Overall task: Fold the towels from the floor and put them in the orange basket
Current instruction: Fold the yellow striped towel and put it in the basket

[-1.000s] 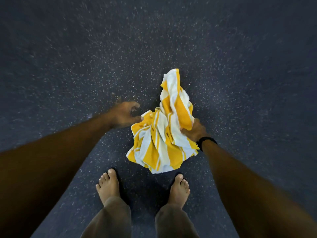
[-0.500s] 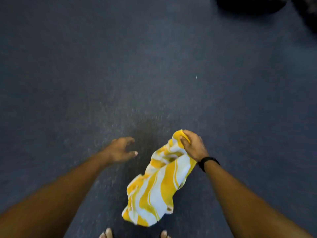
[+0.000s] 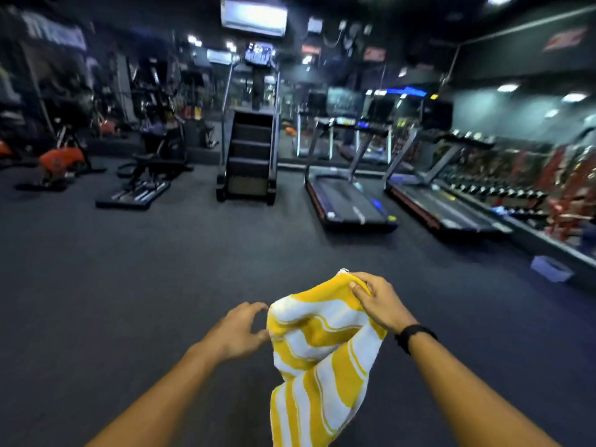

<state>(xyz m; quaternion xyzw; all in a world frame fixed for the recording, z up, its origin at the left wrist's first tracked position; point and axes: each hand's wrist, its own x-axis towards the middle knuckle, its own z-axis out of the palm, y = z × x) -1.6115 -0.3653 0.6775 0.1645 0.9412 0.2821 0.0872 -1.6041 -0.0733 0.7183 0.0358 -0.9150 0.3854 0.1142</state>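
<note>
Head view: your right hand (image 3: 379, 301) pinches the top corner of the yellow-and-white striped towel (image 3: 317, 356), which hangs bunched in the air between your forearms, clear of the dark floor (image 3: 129, 285). Your left hand (image 3: 238, 332) is beside the towel's left edge, fingers spread and loosely curved, fingertips at the fabric; actual contact cannot be confirmed. A black wristband (image 3: 414, 333) sits on your right wrist. Ahead stand a stair climber (image 3: 250, 156) and two treadmills (image 3: 350, 201).
</note>
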